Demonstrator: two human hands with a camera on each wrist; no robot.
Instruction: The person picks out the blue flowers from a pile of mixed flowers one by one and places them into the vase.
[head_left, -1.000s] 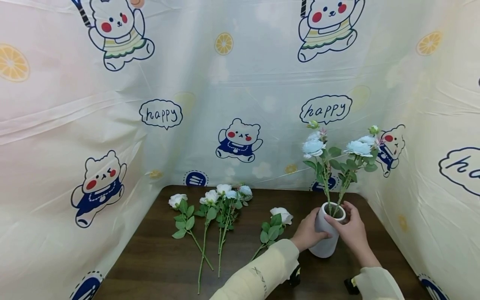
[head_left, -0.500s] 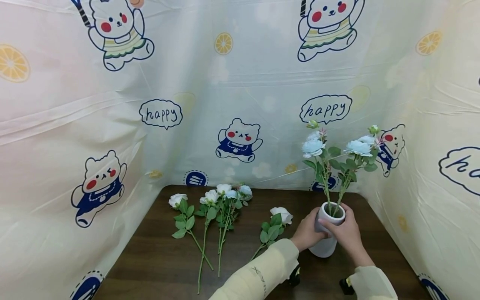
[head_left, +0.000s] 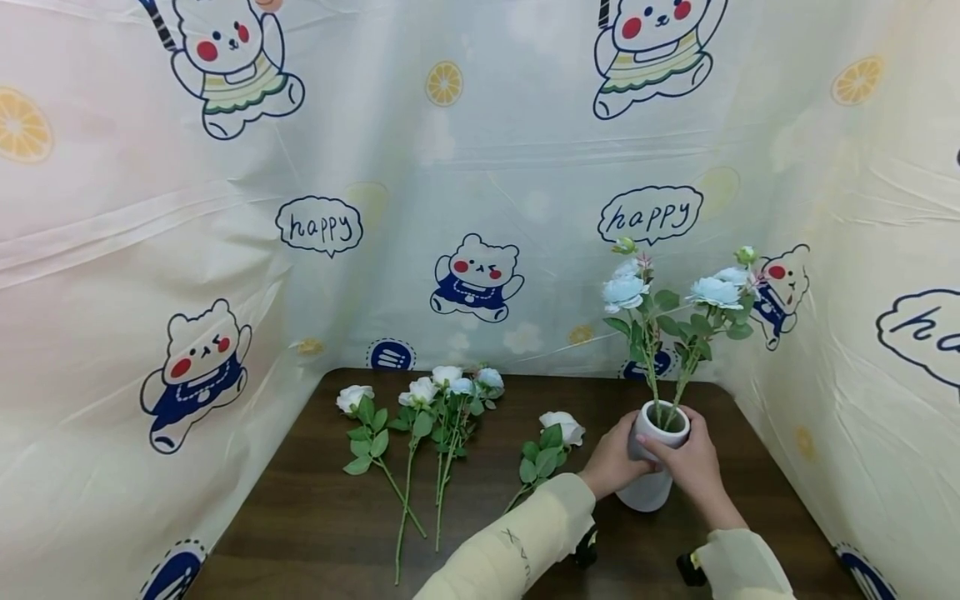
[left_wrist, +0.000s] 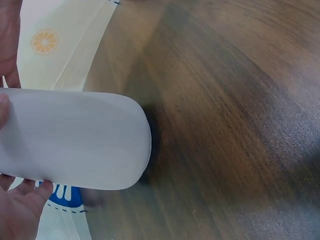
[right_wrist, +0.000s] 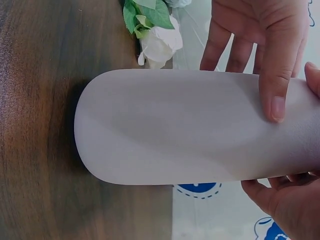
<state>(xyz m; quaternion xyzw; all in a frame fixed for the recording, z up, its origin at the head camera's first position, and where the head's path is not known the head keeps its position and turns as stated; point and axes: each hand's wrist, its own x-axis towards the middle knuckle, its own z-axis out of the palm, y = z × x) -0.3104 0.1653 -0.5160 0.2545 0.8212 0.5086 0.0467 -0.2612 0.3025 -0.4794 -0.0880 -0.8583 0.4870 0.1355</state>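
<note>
A white vase (head_left: 645, 493) stands upright on the dark wooden table (head_left: 300, 533), held between both hands. My left hand (head_left: 617, 460) grips its left side, and my right hand (head_left: 693, 465) is wrapped round the right side near the rim, its thumb across the front. Two stems rise from the mouth, one with pale blue flowers (head_left: 626, 293) leaning left, the other with pale blue flowers (head_left: 716, 292) leaning right. In the right wrist view the smooth vase wall (right_wrist: 175, 130) lies across the picture, with fingers of both hands on it. The backs of some fingers are hidden.
A single white rose (head_left: 562, 428) lies left of the vase, its stem partly behind my left sleeve. Farther left lie more stems, among them a white rose (head_left: 354, 398) and light blue flowers (head_left: 490, 379). A printed curtain (head_left: 480, 183) encloses the table.
My right hand has shifted slightly left and tightened its hold round the vase rim since a second ago. The vase and flowers stay in place; the whole view shifts slightly.
</note>
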